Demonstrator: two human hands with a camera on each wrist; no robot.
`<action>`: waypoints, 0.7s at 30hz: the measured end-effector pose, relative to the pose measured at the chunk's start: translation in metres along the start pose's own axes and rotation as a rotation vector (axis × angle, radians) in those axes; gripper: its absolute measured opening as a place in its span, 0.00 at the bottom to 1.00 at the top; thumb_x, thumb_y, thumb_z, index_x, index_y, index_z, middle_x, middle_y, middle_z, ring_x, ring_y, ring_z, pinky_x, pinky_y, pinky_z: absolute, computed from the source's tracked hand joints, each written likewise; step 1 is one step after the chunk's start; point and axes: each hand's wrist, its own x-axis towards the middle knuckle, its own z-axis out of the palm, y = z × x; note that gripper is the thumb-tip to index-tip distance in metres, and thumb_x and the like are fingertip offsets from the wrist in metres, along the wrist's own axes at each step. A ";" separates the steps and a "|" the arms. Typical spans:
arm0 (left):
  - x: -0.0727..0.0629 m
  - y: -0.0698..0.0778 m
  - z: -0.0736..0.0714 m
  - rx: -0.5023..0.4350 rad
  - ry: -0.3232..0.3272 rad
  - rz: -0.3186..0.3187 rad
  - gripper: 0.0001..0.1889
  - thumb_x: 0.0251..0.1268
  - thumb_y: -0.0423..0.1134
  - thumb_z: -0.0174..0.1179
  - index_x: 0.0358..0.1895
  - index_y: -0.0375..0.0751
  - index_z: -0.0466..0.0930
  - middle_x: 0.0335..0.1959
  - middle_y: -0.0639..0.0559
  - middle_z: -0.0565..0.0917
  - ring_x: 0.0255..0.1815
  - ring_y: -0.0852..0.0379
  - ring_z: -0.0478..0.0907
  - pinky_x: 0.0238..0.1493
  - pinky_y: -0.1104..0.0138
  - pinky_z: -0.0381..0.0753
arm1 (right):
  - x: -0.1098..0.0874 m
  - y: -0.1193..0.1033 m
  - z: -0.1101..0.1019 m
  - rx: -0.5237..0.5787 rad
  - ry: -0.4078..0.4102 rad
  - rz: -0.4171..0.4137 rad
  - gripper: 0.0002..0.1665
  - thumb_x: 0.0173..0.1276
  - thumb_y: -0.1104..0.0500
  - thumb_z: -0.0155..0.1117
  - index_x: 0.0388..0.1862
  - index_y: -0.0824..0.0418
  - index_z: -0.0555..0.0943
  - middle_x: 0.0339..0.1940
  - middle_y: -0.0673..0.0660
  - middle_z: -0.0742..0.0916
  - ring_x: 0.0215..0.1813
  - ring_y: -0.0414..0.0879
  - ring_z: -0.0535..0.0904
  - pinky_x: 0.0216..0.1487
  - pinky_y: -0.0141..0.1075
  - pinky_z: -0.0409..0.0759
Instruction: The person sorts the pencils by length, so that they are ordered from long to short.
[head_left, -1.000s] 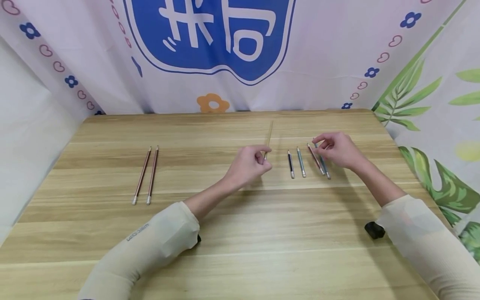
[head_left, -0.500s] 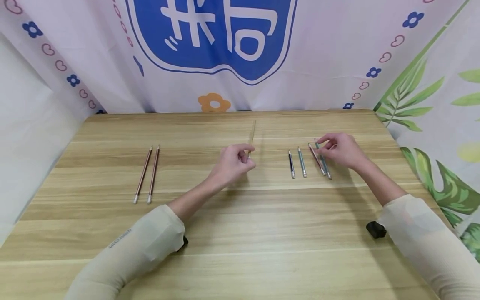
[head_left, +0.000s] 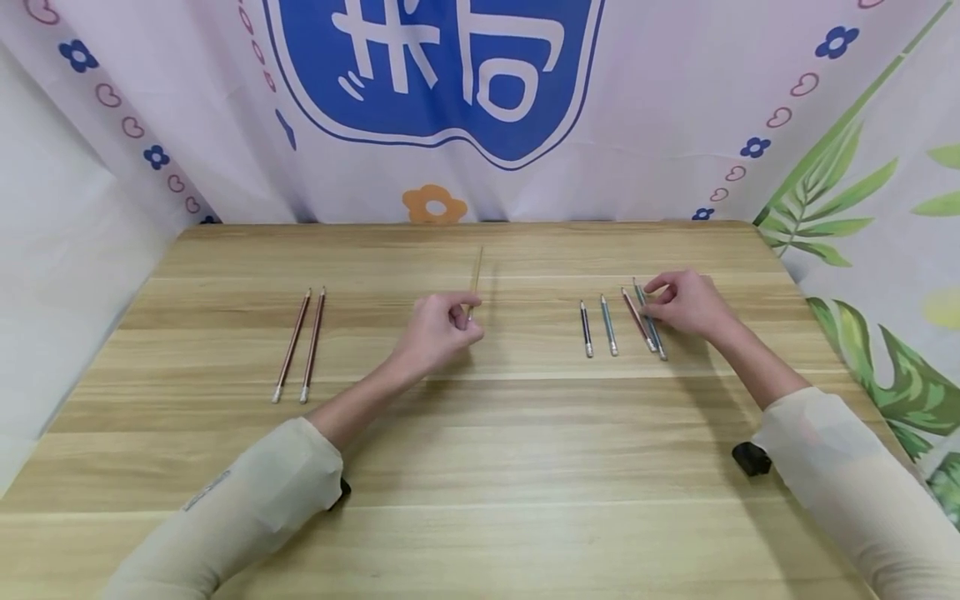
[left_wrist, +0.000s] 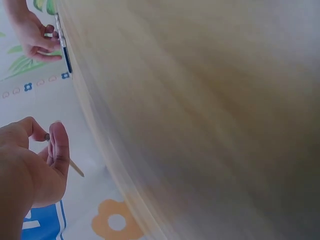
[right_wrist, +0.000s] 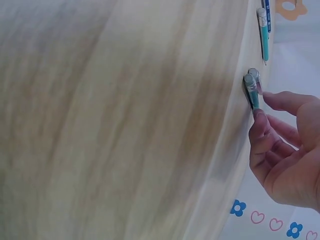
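Note:
My left hand [head_left: 438, 329] pinches a pale yellowish pencil [head_left: 477, 271] near its lower end, and its long end points toward the back of the table. In the left wrist view, the grey end of that pencil shows at the fingertips. My right hand [head_left: 688, 304] is at the rightmost teal pencil [head_left: 656, 335], thumb and fingers slightly apart beside it. In the right wrist view, a fingertip hides part of this pencil [right_wrist: 252, 90]. Next to it lies a reddish pencil [head_left: 637, 317], close against it at the eraser end.
Left of these lie a shorter teal pencil [head_left: 608, 325] and a dark blue pencil [head_left: 587, 329]. Two long brownish-red pencils [head_left: 292, 343] lie side by side at the left. The wooden table [head_left: 525, 467] ends at a printed curtain [head_left: 637, 167] behind.
My left hand has moved left, away from the short pencils, carrying the pale pencil. The right hand has drawn slightly right at the teal pencil, which stays where it lies.

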 end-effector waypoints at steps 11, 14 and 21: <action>-0.012 -0.014 -0.018 0.039 0.027 -0.014 0.19 0.56 0.24 0.58 0.53 0.25 0.85 0.24 0.48 0.81 0.25 0.57 0.75 0.30 0.72 0.76 | 0.003 0.004 0.003 -0.030 -0.012 0.007 0.21 0.67 0.60 0.72 0.53 0.72 0.82 0.33 0.62 0.87 0.31 0.46 0.79 0.31 0.34 0.74; -0.015 -0.018 -0.022 0.035 0.032 -0.010 0.19 0.56 0.24 0.59 0.53 0.25 0.85 0.24 0.48 0.82 0.25 0.57 0.75 0.30 0.72 0.76 | 0.004 0.003 0.003 -0.027 -0.011 0.009 0.21 0.67 0.61 0.72 0.53 0.73 0.82 0.34 0.63 0.88 0.30 0.45 0.80 0.31 0.34 0.75; -0.018 -0.024 -0.029 0.045 0.037 0.000 0.19 0.56 0.23 0.59 0.52 0.24 0.85 0.24 0.47 0.83 0.25 0.56 0.77 0.28 0.74 0.78 | 0.004 0.000 0.003 -0.005 -0.020 0.042 0.23 0.66 0.61 0.72 0.54 0.75 0.81 0.35 0.65 0.90 0.27 0.40 0.82 0.28 0.31 0.77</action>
